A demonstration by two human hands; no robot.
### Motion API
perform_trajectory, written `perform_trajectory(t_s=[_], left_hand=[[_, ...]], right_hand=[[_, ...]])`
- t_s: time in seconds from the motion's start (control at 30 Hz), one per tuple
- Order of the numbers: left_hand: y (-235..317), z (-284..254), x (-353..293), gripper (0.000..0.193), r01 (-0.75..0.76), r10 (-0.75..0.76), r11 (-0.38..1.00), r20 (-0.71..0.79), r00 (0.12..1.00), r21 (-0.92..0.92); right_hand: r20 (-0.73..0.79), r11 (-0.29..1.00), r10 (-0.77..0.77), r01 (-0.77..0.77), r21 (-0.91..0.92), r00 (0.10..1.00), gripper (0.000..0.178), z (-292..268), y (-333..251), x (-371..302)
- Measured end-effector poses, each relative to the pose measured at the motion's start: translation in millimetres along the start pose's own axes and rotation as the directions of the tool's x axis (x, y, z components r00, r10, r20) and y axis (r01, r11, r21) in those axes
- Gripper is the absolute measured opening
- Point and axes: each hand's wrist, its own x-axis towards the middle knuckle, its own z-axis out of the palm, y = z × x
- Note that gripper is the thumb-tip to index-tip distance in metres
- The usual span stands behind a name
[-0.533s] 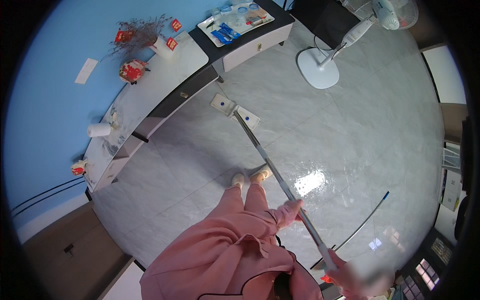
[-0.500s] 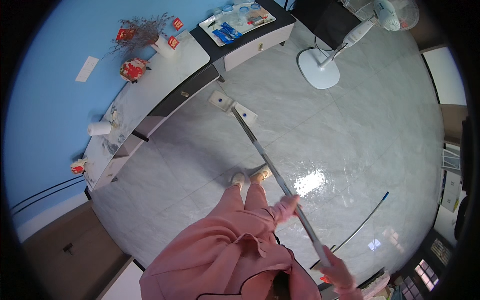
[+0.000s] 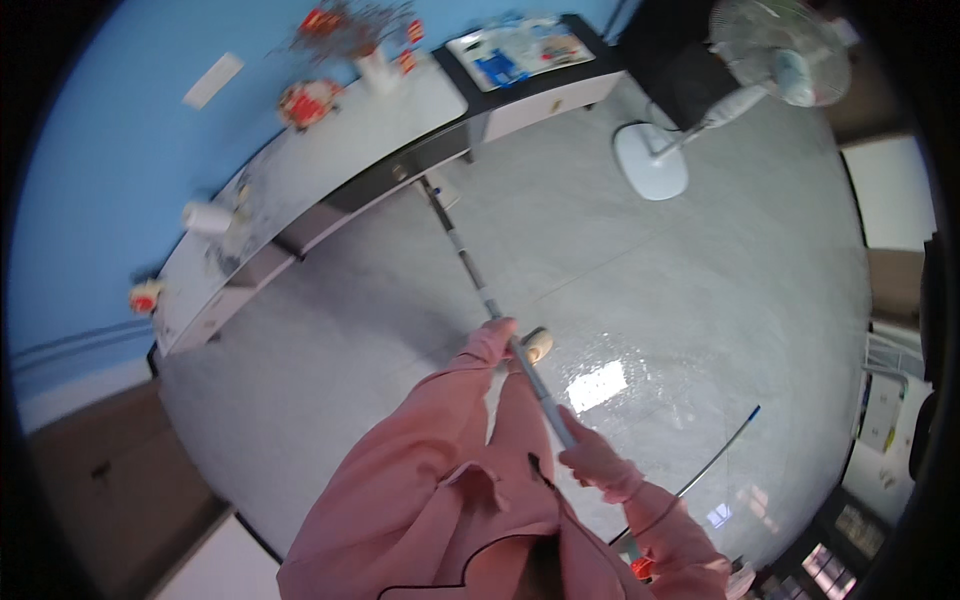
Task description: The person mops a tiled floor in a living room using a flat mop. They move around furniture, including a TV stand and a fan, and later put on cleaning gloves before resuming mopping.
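Both my hands grip the long grey pole of a flat mop [image 3: 467, 262], which slants from my body up to the low cabinet. My left hand [image 3: 492, 338] is wrapped round the pole partway along it. Close to its near end, my right hand [image 3: 592, 452] is closed on it. The mop's pale head [image 3: 446, 190] lies on the floor at the cabinet's front edge, partly hidden beneath it. Part of one light shoe [image 3: 537, 345] shows beside the pole.
A long low cabinet [image 3: 400, 115] curves along the blue wall, bearing a vase [image 3: 376, 72], ornaments and a tray [image 3: 468, 50]. A white standing fan [image 3: 652, 175] is at the far right. Another pole with a blue tip [image 3: 722, 452] lies on the shiny tiled floor [image 3: 680, 290].
The mop head has slid from the open floor to under the cabinet's edge. My hands moved forward and left with the pole, and the view shifted.
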Motion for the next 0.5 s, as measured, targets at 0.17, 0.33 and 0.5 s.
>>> perform_trajectory(t_s=[0.17,0.33,0.5], left_hand=[[-48.7,-4.7,-44.1,0.031,0.155,-0.146,0.984,0.104,0.984,-0.086],[-84.3,1.4,-96.7,0.026,0.391,-0.390,0.891,0.051,0.919,-0.232],[-113.5,53.4,-63.0,0.031,0.296,-0.273,0.900,0.117,0.955,-0.320]], right_hand=[[0.038,0.908,0.119,-0.093,-0.408,0.992,0.074,9.7,2.8,-24.7],[0.122,0.589,-0.030,0.116,-0.800,0.992,0.071,1.3,20.9,-23.4],[0.028,0.202,-0.430,0.126,-0.971,0.902,0.062,-44.0,52.3,-28.8]])
